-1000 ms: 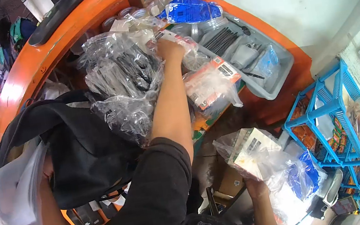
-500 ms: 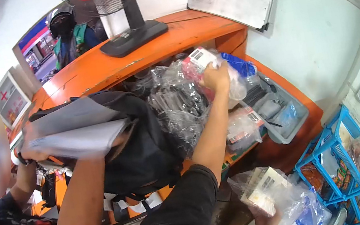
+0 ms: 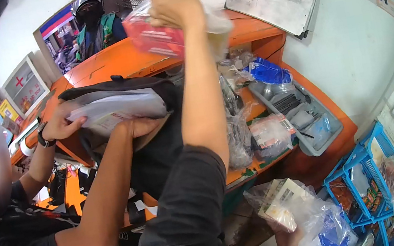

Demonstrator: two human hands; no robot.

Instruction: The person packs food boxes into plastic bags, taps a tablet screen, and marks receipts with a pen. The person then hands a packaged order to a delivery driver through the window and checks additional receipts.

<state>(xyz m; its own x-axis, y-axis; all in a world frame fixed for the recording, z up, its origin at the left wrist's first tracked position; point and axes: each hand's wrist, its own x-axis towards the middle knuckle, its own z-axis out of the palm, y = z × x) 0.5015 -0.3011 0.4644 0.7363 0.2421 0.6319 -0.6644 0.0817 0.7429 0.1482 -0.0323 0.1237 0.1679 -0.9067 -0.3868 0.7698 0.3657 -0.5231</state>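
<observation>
Red plastic-wrapped pack point(image 3: 157, 38) is at the upper middle of the frame, its top pinched in the left hand point(image 3: 177, 11). It looks light, a bit soft and slippery, so squeezing the top edge seems a good hold. At the lower right, the right hand point(image 3: 289, 243) curls around a clear plastic bag point(image 3: 302, 209), some fingers hidden. That looks floppy. Each hand holds one thing; I also count one black bag point(image 3: 157, 148) and one grey tray point(image 3: 333, 134).

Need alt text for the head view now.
The left hand holds up a red package near an orange counter; the right hand grips a clear plastic bag lower down. At left, a co-worker's hands are at a black bag.
</observation>
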